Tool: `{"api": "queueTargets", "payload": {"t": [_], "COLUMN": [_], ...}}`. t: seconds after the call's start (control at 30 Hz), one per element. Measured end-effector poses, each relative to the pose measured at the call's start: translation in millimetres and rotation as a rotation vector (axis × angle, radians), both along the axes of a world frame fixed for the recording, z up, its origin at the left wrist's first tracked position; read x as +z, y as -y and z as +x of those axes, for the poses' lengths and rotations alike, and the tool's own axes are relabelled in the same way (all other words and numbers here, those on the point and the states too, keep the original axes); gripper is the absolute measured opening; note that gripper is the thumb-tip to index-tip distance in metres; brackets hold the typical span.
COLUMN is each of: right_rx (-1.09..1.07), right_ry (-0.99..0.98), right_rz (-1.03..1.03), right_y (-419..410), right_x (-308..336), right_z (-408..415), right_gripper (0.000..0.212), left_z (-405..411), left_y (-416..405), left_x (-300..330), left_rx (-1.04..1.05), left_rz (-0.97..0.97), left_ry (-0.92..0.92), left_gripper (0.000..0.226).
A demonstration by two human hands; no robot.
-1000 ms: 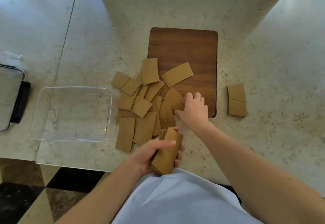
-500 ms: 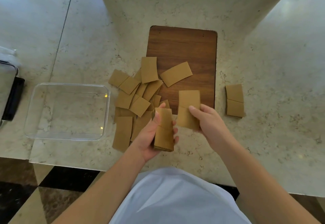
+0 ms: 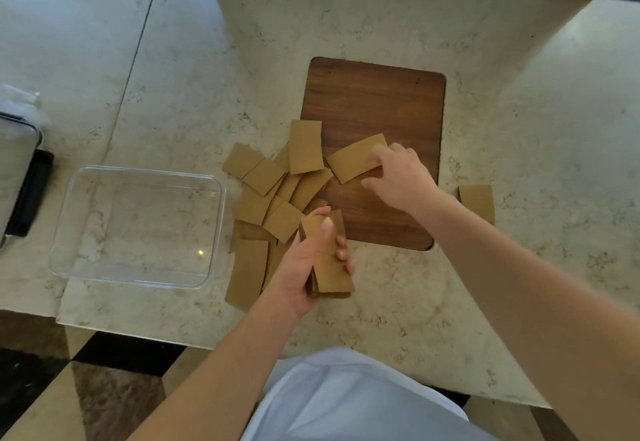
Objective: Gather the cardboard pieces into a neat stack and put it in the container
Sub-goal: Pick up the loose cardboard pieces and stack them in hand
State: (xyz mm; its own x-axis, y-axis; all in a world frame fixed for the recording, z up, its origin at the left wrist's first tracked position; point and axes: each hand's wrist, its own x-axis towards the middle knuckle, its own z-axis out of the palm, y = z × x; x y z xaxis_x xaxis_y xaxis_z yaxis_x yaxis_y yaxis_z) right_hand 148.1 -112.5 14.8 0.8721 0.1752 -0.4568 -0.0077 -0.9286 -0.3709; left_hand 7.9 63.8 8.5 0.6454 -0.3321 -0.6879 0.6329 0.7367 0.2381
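Left hand (image 3: 304,260): it grips a stack of cardboard pieces (image 3: 329,260), thumb lying on the top piece and fingertips curled round the right edge; the stack is held above the front part of the counter (image 3: 519,163).
Right hand (image 3: 398,177): it reaches over the wooden board (image 3: 377,101) and the fingers rest on the right end of one slanted cardboard piece (image 3: 353,160); whether they already pinch it, I cannot tell.
Loose pieces (image 3: 277,194): many lie overlapping on the counter, between the container and the board, some partly on the board's left edge.
Separate piece (image 3: 479,201): it lies alone on the counter, just right of the board, partly hidden by the right forearm.
Container (image 3: 138,225): clear plastic, on the counter left of the loose pieces, with no cardboard inside.
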Motion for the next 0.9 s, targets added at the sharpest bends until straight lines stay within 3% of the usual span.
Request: {"api": "queueTargets", "payload": {"t": [0.13, 0.27, 0.37, 0.43, 0.53, 0.63, 0.67, 0.77, 0.87, 0.9], "right_rx": [0.278, 0.340, 0.392, 0.331, -0.022, -0.291, -0.306, -0.284, -0.149, -0.077], "right_ry": [0.063, 0.090, 0.113, 0.049, -0.147, -0.086, -0.001, 0.306, 0.414, 0.422], "right_rz": [-0.141, -0.286, -0.368, -0.265, 0.033, 0.348, 0.429, 0.493, 0.503, 0.490], "right_y": [-12.4, -17.4, -13.8, -8.1, -2.4, -4.9, -8.2, -19.6, -31.3, -32.6], "right_x": [-22.9, -28.0, -22.1, -16.0, -3.4, 9.7, 15.8, 27.7, 28.1, 27.6], "right_z": [39.2, 54.5, 50.2, 37.2, 2.7, -53.3, -74.5, -129.1, -165.3, -175.3], "right_gripper": [0.059, 0.069, 0.048, 0.030, 0.039, 0.023, 0.016, 0.030, 0.037, 0.040], "left_z": [-0.2, -2.3, -5.1, -7.0, -10.0, -12.5, -13.6, -20.9, -30.2, -34.6], "left_y": [-8.3, -19.3, -24.7, -27.5, -28.4, -27.5, -27.2, -25.6, -24.4, -23.9], "left_x": [0.6, -1.4, -3.1, -3.4, -3.2, -0.9, 0.2, 1.9, -0.2, 1.2], "left_rx": [0.026, 0.020, -0.025, -0.053, -0.061, -0.048, -0.051, -0.084, -0.138, -0.144], "left_rz": [-0.148, -0.166, -0.091, -0.050, 0.033, 0.067, 0.040, -0.017, 0.051, 0.039], "left_ry": [0.013, 0.002, -0.004, 0.005, 0.006, -0.018, -0.025, -0.003, 0.012, 0.016], "left_gripper": [0.056, 0.051, 0.043, 0.040, 0.044, 0.049, 0.051, 0.064, 0.082, 0.079]}}
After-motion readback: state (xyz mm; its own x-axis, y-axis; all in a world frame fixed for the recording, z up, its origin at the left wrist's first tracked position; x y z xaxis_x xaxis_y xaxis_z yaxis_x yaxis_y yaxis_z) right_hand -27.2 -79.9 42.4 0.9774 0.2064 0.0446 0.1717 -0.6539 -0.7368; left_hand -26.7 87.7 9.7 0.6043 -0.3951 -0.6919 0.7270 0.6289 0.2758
